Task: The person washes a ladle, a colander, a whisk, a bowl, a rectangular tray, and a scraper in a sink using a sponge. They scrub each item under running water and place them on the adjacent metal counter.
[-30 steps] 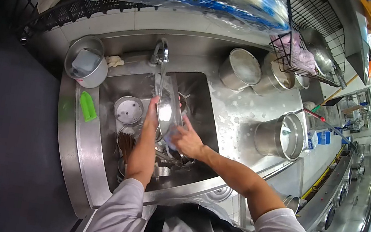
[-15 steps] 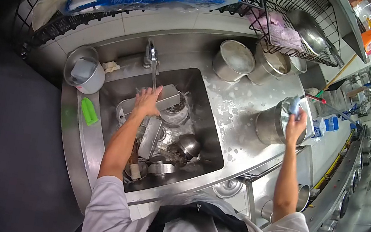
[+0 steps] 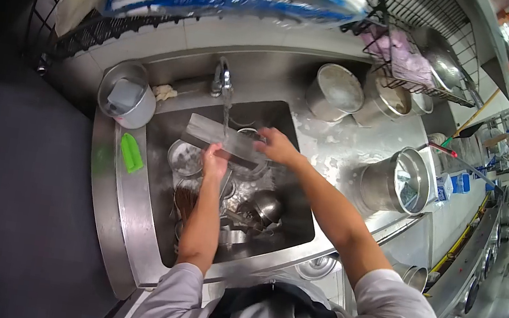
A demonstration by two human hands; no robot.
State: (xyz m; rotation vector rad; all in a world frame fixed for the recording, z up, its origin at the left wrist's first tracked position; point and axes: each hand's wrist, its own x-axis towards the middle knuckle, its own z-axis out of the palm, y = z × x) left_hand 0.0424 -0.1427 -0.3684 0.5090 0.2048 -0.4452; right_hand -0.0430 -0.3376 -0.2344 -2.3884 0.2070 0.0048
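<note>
Under the running tap (image 3: 221, 79) a long rectangular metal container (image 3: 206, 131) is tilted in the stream, above the sink (image 3: 298, 220). My left hand (image 3: 215, 163) grips its near long side from below. At the container's right end is my right hand (image 3: 277, 146), its fingers curled against the edge and slightly blurred. Below, in the sink, lie a round metal bowl (image 3: 267, 207), a brown bristle brush (image 3: 185, 201) and a soapy round dish (image 3: 186, 157), among other metal ware partly hidden by my left forearm.
A tall steel pot (image 3: 381, 186) with a pale cloth-like item (image 3: 407, 190) inside stands on the right counter. Several pots, including a whitish one (image 3: 336, 92), line the back. On the left ledge are a bucket (image 3: 138, 110) and a green object (image 3: 131, 153). A wire rack (image 3: 408, 83) hangs above.
My right hand has left the steel pot, letting go of the pale blue item, and come to the sink. The rectangular container is now lifted and turned in my left hand under the water.
</note>
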